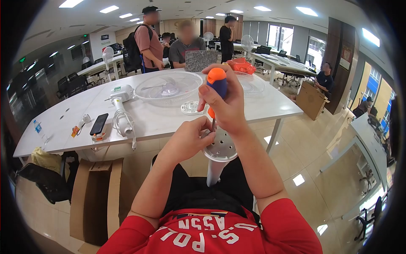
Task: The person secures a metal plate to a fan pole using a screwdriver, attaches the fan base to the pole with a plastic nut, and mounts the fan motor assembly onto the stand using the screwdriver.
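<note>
My right hand (231,103) is wrapped round the orange and blue handle of a screwdriver (217,86), whose shaft points down. Beneath it, a white round fan-stand part (222,149) with several holes in its face sits on a white tube between my legs. At the far left edge of that face, my left hand (188,139) pinches closed beside the screwdriver's tip; what its fingertips hold is too small to make out. Just beyond my hands lies a white slotted disc (191,108) on the table.
On the white table (160,120) lie a clear fan guard (169,92), a fan motor head (122,93), a coiled cable (123,118), a phone (99,124) and a bottle (40,130). A person sits behind a laptop (201,60). An open cardboard box (93,203) stands at lower left.
</note>
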Tool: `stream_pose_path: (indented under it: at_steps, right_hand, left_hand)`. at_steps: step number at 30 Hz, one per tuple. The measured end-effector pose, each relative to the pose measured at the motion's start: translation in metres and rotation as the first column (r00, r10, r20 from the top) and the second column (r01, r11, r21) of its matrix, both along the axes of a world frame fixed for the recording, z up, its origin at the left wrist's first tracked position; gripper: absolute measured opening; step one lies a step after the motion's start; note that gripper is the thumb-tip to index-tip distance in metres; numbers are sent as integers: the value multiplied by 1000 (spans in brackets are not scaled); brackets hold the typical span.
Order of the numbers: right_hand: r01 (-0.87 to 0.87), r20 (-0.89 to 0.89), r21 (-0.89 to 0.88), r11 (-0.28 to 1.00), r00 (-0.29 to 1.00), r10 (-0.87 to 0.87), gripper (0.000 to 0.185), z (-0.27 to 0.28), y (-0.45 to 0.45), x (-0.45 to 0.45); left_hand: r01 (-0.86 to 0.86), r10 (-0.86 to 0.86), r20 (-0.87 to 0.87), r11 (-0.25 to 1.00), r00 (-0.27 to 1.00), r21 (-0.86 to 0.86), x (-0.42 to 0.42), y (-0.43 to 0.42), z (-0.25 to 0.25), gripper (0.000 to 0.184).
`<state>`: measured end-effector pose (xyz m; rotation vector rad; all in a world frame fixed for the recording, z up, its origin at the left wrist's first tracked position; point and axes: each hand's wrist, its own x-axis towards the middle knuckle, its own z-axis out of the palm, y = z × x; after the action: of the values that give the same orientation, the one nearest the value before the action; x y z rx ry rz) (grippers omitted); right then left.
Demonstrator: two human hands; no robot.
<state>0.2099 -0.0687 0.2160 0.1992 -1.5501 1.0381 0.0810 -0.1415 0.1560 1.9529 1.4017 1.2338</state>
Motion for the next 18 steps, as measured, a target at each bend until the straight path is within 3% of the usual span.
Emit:
stream_pose_path:
  at_steps: [5, 7, 10, 14, 18]
  right_hand:
    - [-10, 155, 40, 999, 988, 4, 36, 5, -6, 9]
    - [-131, 93, 47, 990, 988, 126, 47, 5, -1, 8]
    - [-128, 102, -34, 991, 986, 131, 61, 6, -1, 8]
    - [-88, 108, -3, 996, 990, 87, 52, 3, 2, 5]
    - [-41, 3, 23, 999, 999, 41, 38, -2, 5, -1]
  left_hand:
    - [1, -1, -11, 999, 1000, 48, -1, 2, -2, 24]
    - [-5, 0, -45, 994, 999, -114, -1, -2, 7, 26]
    - [-12, 6, -60, 995, 998, -100, -2, 0, 7, 25]
    - [-5, 0, -40, 994, 999, -109, -2, -1, 7, 26]
    - [-3, 2, -27, 998, 1000, -64, -2, 1, 1, 26]
